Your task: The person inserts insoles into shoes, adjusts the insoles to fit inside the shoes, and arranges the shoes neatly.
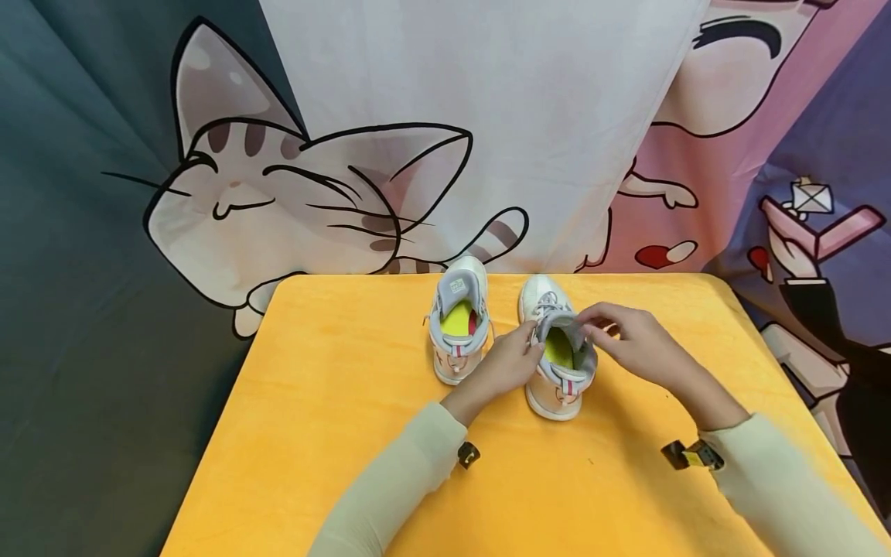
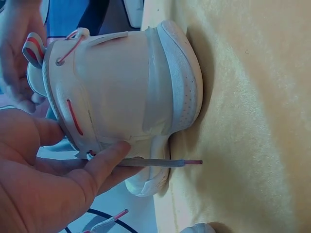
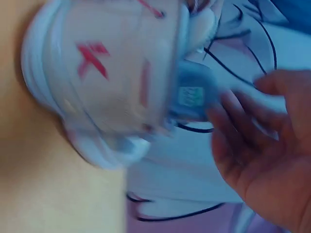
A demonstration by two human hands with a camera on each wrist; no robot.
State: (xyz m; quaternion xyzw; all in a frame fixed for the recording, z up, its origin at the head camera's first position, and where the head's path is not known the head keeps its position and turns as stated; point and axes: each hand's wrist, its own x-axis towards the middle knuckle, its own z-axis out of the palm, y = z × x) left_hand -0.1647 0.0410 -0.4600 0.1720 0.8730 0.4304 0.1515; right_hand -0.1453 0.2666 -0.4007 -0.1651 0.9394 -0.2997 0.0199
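Two white-and-peach sneakers stand upright on the yellow table, toes away from me. My left hand [image 1: 506,360] grips the left side of the right-hand sneaker [image 1: 562,401] near its collar; in the left wrist view a loose grey lace with a pink tip [image 2: 160,162] runs beside the thumb. My right hand [image 1: 633,344] is at that sneaker's right collar, fingers loosely bent. In the right wrist view its blurred fingertips come close to the grey tongue [image 3: 192,99]; whether they touch it is unclear. The left-hand sneaker [image 1: 448,370] stands apart, with a yellow-green insole [image 1: 455,319] inside.
The yellow-covered table [image 1: 334,433] ends just beyond the toes. Behind it hangs a printed cloth backdrop [image 1: 529,93] with a cartoon cat [image 1: 278,209]. Small dark devices are worn at the left wrist [image 1: 469,454] and right wrist [image 1: 696,455].
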